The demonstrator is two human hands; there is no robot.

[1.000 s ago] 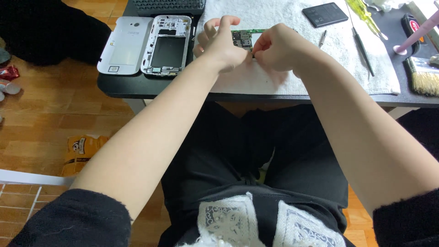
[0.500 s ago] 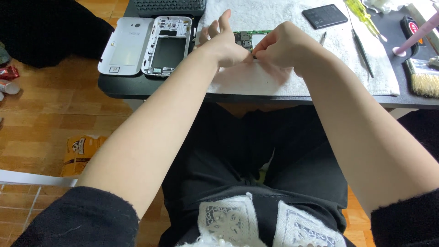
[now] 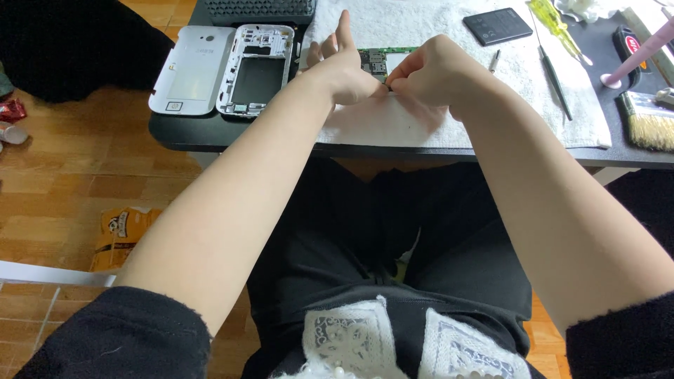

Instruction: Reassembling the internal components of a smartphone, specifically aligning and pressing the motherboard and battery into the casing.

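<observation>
Circuit board (image 3: pixel 375 62) lies on white towel (image 3: pixel 435 126) near desk edge, partly hidden behind hands. Left hand (image 3: pixel 344 70) and right hand (image 3: pixel 432 74) meet just in front of board, fingertips pinched on something too small to identify. Risk: tiny part slips from pinch, drops past desk edge into lap or floor; pulling force may drag board or bend it. Phone frame (image 3: pixel 256 69) and back cover (image 3: pixel 188 70) lie left; battery (image 3: pixel 497 26), screwdriver (image 3: pixel 556 20), brush (image 3: pixel 646 116) lie right.

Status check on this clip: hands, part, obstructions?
Left hand and right hand pinch together over white towel. Green circuit board lies just beyond the fingers. Nothing blocking.
</observation>
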